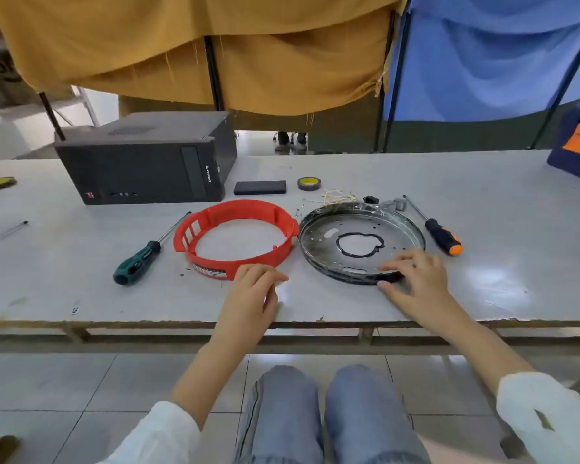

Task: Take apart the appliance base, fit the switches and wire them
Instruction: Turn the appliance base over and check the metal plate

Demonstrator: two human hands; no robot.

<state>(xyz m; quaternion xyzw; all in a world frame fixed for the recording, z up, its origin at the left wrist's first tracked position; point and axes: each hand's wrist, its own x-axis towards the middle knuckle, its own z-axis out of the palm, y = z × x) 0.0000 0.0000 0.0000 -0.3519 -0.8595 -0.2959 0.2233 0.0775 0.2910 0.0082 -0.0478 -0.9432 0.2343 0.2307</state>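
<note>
A red plastic ring (215,217), the appliance base's shell, lies on the table (81,262) left of centre. Right of it lies a round metal plate (349,229) with a black-edged hole in its middle. My left hand (252,296) rests at the ring's near edge, fingers loosely curled and touching its labelled wall. My right hand (416,279) holds the plate's near rim, fingers on top and thumb under the edge. Yellow wires (337,195) and small black and grey switch parts (384,203) lie just behind the plate.
A green-handled screwdriver (141,256) lies left of the ring, an orange-black one (441,237) right of the plate. A black computer case (148,162), a dark flat block (260,187) and a tape roll (309,183) sit behind. Curtains hang beyond the table.
</note>
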